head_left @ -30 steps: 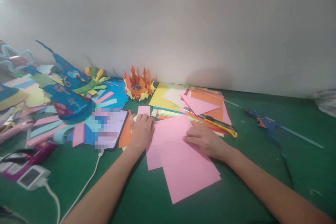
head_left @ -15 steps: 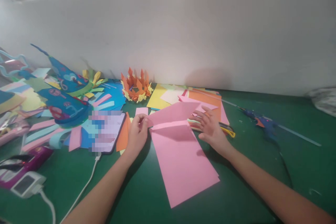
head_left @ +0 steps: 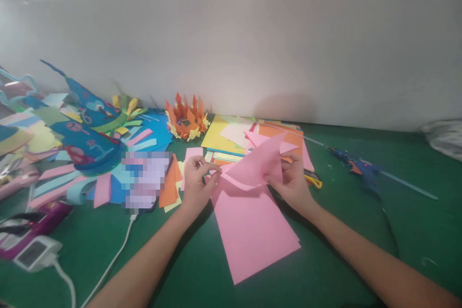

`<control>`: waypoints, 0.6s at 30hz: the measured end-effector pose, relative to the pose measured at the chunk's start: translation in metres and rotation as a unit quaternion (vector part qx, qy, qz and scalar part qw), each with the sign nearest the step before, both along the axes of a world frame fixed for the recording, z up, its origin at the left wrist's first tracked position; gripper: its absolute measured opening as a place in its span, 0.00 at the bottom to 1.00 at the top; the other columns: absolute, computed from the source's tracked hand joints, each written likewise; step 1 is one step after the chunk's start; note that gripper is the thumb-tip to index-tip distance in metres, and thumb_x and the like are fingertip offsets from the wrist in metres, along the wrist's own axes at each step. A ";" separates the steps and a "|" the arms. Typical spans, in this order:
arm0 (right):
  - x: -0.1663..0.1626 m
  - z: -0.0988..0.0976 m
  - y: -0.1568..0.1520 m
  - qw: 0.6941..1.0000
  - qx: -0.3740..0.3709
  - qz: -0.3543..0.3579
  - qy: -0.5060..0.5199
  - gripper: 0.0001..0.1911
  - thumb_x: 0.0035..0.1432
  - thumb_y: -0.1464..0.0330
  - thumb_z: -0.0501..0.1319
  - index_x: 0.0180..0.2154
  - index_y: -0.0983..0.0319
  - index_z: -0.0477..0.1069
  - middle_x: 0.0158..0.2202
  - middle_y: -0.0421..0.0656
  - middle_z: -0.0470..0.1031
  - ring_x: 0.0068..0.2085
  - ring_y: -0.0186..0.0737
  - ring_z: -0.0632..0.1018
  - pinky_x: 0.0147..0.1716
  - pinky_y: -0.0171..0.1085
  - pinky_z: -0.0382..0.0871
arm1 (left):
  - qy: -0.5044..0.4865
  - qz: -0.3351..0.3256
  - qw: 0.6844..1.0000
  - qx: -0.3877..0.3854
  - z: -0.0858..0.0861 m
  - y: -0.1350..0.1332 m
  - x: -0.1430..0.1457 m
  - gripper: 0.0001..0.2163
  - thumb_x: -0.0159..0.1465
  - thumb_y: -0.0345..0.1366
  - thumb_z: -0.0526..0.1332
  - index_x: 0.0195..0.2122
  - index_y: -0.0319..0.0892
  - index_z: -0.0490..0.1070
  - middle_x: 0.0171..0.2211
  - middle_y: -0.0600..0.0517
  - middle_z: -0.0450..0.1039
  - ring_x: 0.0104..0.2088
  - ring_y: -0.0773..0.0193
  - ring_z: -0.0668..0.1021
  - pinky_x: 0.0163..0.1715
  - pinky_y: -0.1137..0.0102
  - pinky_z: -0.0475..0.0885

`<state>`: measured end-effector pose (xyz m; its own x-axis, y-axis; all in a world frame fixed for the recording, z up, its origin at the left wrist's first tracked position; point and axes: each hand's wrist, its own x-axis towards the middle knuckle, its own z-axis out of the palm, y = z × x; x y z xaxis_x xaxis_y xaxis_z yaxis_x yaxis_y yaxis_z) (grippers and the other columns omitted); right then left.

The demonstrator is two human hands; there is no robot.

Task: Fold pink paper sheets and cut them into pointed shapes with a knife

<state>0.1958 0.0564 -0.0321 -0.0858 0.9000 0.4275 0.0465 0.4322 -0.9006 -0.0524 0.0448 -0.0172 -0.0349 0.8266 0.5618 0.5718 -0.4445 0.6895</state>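
A small piece of pink paper (head_left: 258,161) is raised above larger pink sheets (head_left: 256,231) lying on the green table. My right hand (head_left: 292,178) pinches its right side, thumb in front, and the piece bends upward into a peak. At the piece's left end, my left hand (head_left: 200,178) has thumb and fingertips closed on the paper. Both hands hover near the top edge of the sheets. Behind them rests a pink pointed paper shape (head_left: 292,146) on a pile of coloured paper.
An orange paper crown (head_left: 187,122) stands at the back. Blue cone hats (head_left: 84,142) and a phone (head_left: 153,183) with a white cable are on the left. On the right lies a blue glue gun (head_left: 361,168) with its cord. Yellow-handled scissors (head_left: 313,180) sit beyond my right hand.
My right hand has gone from spread fingers to gripping the small pink paper. The paper's right end now curls upward. My left hand has shifted slightly right.
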 end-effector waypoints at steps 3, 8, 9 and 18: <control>-0.002 0.002 -0.004 0.999 0.048 -0.017 0.001 0.25 0.55 0.70 0.64 0.47 0.53 0.52 0.33 0.39 0.73 0.33 0.38 0.77 0.33 0.38 0.72 | -0.003 0.000 0.999 -0.033 -0.002 -0.002 0.000 0.05 0.61 0.32 0.58 0.33 0.43 0.74 0.27 0.54 0.64 0.27 0.67 0.69 0.29 0.71 0.66; 0.001 0.008 -0.009 0.979 0.193 0.020 -0.062 0.17 0.57 0.73 0.62 0.46 0.53 0.60 0.35 0.40 0.77 0.38 0.41 0.77 0.40 0.43 0.71 | -0.025 -0.023 0.997 -0.064 -0.007 -0.002 -0.002 0.06 0.62 0.31 0.55 0.36 0.42 0.71 0.30 0.52 0.72 0.31 0.65 0.74 0.28 0.73 0.68; 0.002 0.011 -0.010 0.967 0.226 0.051 -0.104 0.13 0.59 0.73 0.60 0.44 0.53 0.63 0.36 0.41 0.78 0.39 0.42 0.77 0.40 0.43 0.71 | -0.027 -0.035 0.997 -0.058 -0.007 -0.001 -0.003 0.06 0.63 0.31 0.54 0.37 0.42 0.71 0.33 0.51 0.74 0.34 0.64 0.75 0.32 0.72 0.70; 0.004 0.019 -0.010 0.879 0.325 0.185 -0.295 0.15 0.64 0.73 0.52 0.46 0.54 0.73 0.40 0.40 0.80 0.40 0.39 0.76 0.39 0.42 0.69 | -0.009 -0.174 0.974 -0.143 -0.010 -0.001 0.000 0.17 0.64 0.35 0.56 0.55 0.43 0.67 0.55 0.43 0.69 0.55 0.55 0.72 0.52 0.62 0.70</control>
<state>0.2002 0.0469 -0.0131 -0.7008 0.3461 0.6238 0.1717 0.9306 -0.3233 -0.0525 0.0439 -0.0273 0.2681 0.9123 0.3095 0.4064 -0.3984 0.8222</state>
